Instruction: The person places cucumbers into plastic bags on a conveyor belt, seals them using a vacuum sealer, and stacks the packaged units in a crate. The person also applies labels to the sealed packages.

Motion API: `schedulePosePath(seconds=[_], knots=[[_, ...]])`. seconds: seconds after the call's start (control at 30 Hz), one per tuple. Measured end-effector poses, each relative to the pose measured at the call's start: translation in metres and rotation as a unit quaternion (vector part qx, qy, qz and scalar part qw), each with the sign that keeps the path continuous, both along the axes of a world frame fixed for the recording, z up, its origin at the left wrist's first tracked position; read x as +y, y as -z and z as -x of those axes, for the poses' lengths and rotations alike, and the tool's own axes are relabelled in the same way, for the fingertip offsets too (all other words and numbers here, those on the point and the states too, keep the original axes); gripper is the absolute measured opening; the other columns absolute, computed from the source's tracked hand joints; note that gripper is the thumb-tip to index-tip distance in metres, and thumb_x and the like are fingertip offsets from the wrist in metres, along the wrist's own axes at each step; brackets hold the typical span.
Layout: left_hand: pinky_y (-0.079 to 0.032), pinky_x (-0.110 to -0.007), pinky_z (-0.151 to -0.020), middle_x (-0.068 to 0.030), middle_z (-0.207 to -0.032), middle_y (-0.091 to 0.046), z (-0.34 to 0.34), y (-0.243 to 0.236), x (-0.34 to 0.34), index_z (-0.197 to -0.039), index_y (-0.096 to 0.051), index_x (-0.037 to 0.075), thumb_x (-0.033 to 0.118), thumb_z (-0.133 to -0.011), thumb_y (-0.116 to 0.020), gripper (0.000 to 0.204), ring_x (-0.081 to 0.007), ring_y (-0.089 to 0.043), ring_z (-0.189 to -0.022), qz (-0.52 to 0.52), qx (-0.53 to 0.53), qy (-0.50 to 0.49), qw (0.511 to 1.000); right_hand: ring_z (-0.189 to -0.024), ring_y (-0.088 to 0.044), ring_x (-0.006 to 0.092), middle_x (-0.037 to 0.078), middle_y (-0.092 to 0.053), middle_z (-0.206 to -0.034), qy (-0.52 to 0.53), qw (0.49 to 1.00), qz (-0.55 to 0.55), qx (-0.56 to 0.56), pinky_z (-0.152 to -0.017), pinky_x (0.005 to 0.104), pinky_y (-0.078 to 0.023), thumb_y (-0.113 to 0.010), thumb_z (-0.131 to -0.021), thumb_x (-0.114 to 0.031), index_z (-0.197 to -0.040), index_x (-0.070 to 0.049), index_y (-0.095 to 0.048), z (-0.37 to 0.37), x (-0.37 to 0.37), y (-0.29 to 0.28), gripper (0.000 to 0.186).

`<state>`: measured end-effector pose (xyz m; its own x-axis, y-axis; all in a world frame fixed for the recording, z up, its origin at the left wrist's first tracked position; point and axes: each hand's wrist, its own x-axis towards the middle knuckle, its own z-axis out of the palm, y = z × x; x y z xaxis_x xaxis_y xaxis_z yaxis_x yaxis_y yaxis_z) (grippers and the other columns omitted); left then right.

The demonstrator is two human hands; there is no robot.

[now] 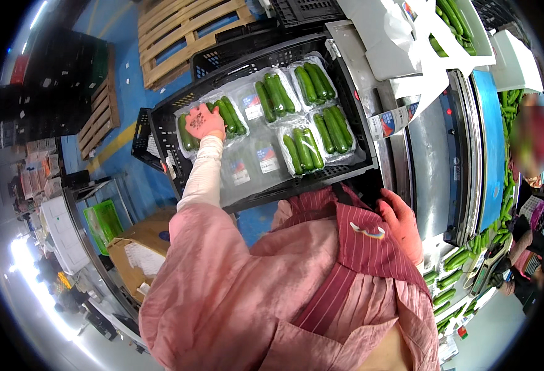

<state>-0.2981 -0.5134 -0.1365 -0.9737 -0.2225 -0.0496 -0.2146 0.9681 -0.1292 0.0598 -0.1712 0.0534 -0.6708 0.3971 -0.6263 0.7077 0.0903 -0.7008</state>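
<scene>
My left hand (205, 122) is positioned over cucumbers (188, 136) near the black crate's (321, 182) left edge; I cannot determine its grip.

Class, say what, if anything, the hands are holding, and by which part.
The left hand rests on top of packed cucumbers at the left end of the crate; whether it grips them cannot be told. Nothing shows held in the right hand.

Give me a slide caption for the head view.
Gloved left hand on packed cucumbers in a black crate; right hand beside the striped apron.
</scene>
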Motion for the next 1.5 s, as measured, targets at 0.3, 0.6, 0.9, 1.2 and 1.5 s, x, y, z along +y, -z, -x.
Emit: schedulePosePath(seconds=[0.3,0.6,0.9,1.2,1.5], knots=[[-0.024,-0.058,-0.112,-0.0216,-0.152,-0.036,-0.036,0.041,0.062,-0.146,-0.042,0.011,0.068,-0.074,-0.065,0.096,-0.045,-0.034,-0.138,-0.003,0.035,0.048,0.998,-0.092,-0.067,0.0181,0.016,-0.07,-0.103,-0.002,0.999,-0.024,0.03,-0.085,0.0299,-0.051,-0.062,-0.097,-0.017,-0.131,0.002,-0.058,-0.013,-0.003,0.0,0.04],[-0.041,-0.051,-0.102,-0.0192,-0.138,-0.051,-0.034,0.034,0.03,-0.135,-0.054,0.008,0.05,-0.079,-0.063,0.07,-0.0324,-0.044,-0.132,0.033,0.063,0.21,0.975,-0.119,-0.061,0.0344,0.02,-0.064,-0.126,0.006,0.994,-0.108,0.012,-0.101,0.0404,-0.046,-0.057,-0.097,-0.034,-0.132,-0.002,-0.058,-0.038,0.006,-0.006,0.047],[-0.042,-0.051,-0.094,-0.0199,-0.137,-0.046,-0.066,0.06,-0.085,-0.14,-0.045,0.013,0.067,-0.081,-0.053,0.08,-0.0399,-0.049,-0.119,0.163,0.131,0.116,0.971,-0.111,-0.064,0.033,0.019,-0.069,-0.115,0.235,0.961,-0.081,0.119,-0.097,0.0386,-0.048,-0.056,-0.097,-0.034,-0.126,0.001,-0.06,-0.1,-0.002,0.019,0.046],[-0.046,-0.054,-0.096,-0.0286,-0.123,-0.059,-0.006,0.005,-0.064,-0.132,-0.055,0.003,0.05,-0.095,-0.053,0.06,-0.0438,-0.057,-0.115,-0.191,0.32,-0.074,0.925,-0.081,-0.069,0.0201,0.012,-0.066,-0.095,0.787,0.596,-0.003,0.16,-0.068,0.0278,-0.057,-0.055,-0.095,-0.018,-0.11,0.003,-0.06,-0.294,-0.005,0.109,0.026],[-0.039,-0.044,-0.109,-0.0189,-0.132,-0.055,-0.173,-0.225,0.329,-0.134,-0.048,-0.005,0.023,-0.106,-0.043,0.04,-0.0308,-0.052,-0.123,-0.525,0.242,0.576,0.577,-0.064,-0.07,0.0209,0.013,-0.068,-0.079,0.753,0.655,-0.045,0.042,-0.056,0.0298,-0.056,-0.061,-0.093,-0.02,-0.103,0.009,-0.056,-0.371,0.016,0.18,0.031]])
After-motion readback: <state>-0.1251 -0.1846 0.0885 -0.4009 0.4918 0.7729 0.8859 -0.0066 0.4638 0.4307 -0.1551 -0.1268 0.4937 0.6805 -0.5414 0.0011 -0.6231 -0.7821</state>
